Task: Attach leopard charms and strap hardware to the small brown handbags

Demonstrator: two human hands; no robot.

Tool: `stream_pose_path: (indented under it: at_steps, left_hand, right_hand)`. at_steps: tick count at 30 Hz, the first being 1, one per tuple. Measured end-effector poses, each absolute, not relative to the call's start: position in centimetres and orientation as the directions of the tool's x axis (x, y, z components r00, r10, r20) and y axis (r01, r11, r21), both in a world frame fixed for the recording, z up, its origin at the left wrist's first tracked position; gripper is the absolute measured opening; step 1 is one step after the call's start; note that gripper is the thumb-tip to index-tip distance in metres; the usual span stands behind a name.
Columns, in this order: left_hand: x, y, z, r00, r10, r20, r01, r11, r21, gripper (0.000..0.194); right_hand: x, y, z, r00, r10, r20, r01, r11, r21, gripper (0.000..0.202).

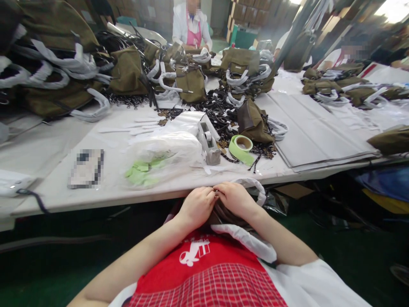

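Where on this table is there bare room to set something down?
Behind the phone, up to the left bags; also atop the flat sheets, right of the tape. Crowded: the middle, with straps, tape and dispenser.

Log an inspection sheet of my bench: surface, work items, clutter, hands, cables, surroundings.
Surface: white table, partly bare at front left
Work items: brown bag at the table's front edge; olive bags heaped behind
Clutter: phone, green tape roll, clear plastic with green pieces
Hands: left hand and right hand, fingers meeting on the brown bag
Cables: dark cord or strap over the front edge, left
Surroundings: person in pink apron opposite; stacked cartons beyond
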State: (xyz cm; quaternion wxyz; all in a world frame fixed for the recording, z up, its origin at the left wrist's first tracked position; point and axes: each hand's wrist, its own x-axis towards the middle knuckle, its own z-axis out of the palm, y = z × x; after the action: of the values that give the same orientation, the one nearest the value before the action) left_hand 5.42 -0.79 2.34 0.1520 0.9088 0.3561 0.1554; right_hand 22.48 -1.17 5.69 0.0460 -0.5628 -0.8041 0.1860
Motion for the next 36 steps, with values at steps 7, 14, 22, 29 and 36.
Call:
stream_pose_path:
  at_steps: [7, 14, 22, 29, 36]
  left_hand:
    - [4.2, 0.0, 2.3, 0.439, 0.886, 0.147, 0.478, -0.369, 0.797, 0.028]
    - [2.4, 0.9, -0.4, 0.337, 0.921, -0.196, 0.191, 0.137, 0.972, 0.041]
    - [2.5, 0.5, -0.1, 0.372, 0.897, -0.239, 0.098, 0.218, 0.971, 0.044]
    - [2.7, 0.6, -0.1, 0.381, 0.904, -0.196, 0.165, 0.142, 0.976, 0.042]
    - [2.3, 0.4, 0.5, 0.420, 0.901, -0.111, 0.254, 0.001, 0.967, 0.036]
  right_hand:
    - [23.3, -2.6, 6.3, -0.186, 0.966, 0.177, 0.832, 0.251, -0.495, 0.026]
    - [21.6, -4.5, 5.2, -0.139, 0.990, -0.019, 0.571, 0.064, -0.819, 0.029]
    - [20.5, -3.8, 3.6, -0.218, 0.948, -0.231, 0.442, -0.116, -0.890, 0.027]
    - [20.3, -3.3, 3.7, -0.243, 0.941, -0.234, 0.496, -0.087, -0.864, 0.026]
    - [20.1, -2.9, 3.1, -0.242, 0.941, -0.238, 0.533, -0.076, -0.843, 0.026]
